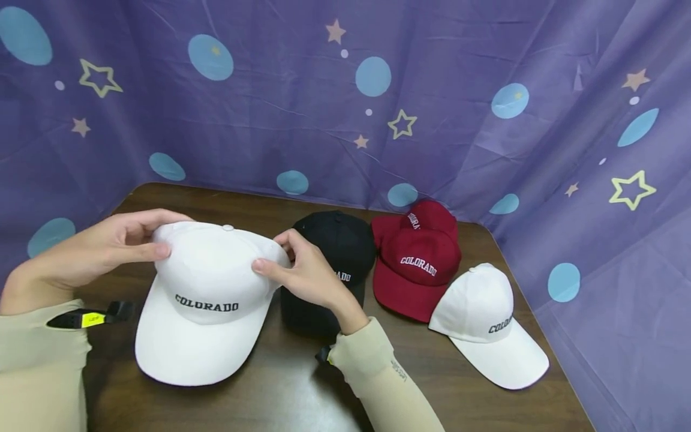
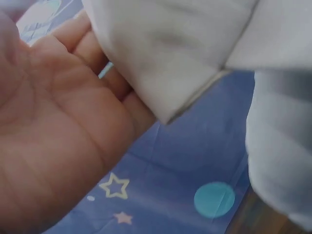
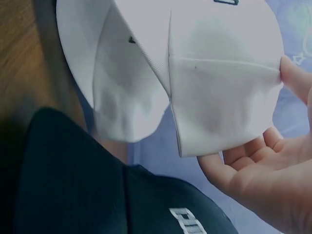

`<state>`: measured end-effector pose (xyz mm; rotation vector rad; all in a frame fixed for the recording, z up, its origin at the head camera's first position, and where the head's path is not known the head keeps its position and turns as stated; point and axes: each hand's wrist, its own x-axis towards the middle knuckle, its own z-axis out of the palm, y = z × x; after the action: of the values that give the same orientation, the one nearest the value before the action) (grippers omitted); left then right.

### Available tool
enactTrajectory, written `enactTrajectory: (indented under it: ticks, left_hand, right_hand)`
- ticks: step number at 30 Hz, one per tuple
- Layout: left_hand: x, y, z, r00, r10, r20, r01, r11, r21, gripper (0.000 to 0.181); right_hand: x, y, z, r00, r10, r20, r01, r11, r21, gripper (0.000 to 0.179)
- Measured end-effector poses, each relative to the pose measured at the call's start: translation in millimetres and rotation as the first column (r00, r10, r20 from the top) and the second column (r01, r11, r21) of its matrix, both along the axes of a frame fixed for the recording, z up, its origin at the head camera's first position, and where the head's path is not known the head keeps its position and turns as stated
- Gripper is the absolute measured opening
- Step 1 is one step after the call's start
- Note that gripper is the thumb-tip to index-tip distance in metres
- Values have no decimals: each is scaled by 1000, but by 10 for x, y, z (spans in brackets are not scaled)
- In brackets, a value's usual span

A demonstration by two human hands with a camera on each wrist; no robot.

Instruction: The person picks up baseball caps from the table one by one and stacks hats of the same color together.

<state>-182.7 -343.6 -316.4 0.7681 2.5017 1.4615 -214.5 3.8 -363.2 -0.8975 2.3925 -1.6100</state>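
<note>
Both hands hold a white cap by the sides of its crown, with COLORADO in dark letters facing the head camera and its brim toward the near edge of the table. The left hand pinches one side, thumb in front and fingers behind. On the opposite side the right hand grips the crown the same way, thumb on top. In the right wrist view its fingers curl at the lower edge of the white cap. Beyond it appears another white cloth shape with a small dark mark.
A black cap lies just behind the right hand, partly covered by it. Two red caps overlap beside it. Another white cap sits at the right of the brown table. A purple patterned curtain hangs behind.
</note>
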Motion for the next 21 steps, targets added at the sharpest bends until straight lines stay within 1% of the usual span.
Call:
enactTrajectory:
  ticks: [3,6,9,11,15,21]
  left_hand:
    - [-12,-81,-26,998,59,-7,-60,998,-27,49]
    - [-37,-178,-84,992,122,-15,-123,990,-65,49]
    - [-67,-284,-158,984,178,-4,-178,980,-95,49]
    - [-92,-344,-205,979,205,12,-202,972,-116,48]
    - [-133,-407,-278,976,213,39,-206,969,-135,48]
    - [-192,-408,-361,979,196,64,-187,975,-124,47]
  right_hand:
    - [-31,-114,-25,1000,-16,24,16,1000,4,37]
    - [-70,-228,-42,999,-24,37,23,1000,18,38]
    - [-112,-341,-54,999,-30,24,29,998,47,40]
    - [-142,-406,-73,999,-37,6,37,997,69,41]
    - [-194,-493,-122,998,-53,-22,55,993,106,43]
    - [-243,-542,-192,997,-77,-12,78,988,136,46]
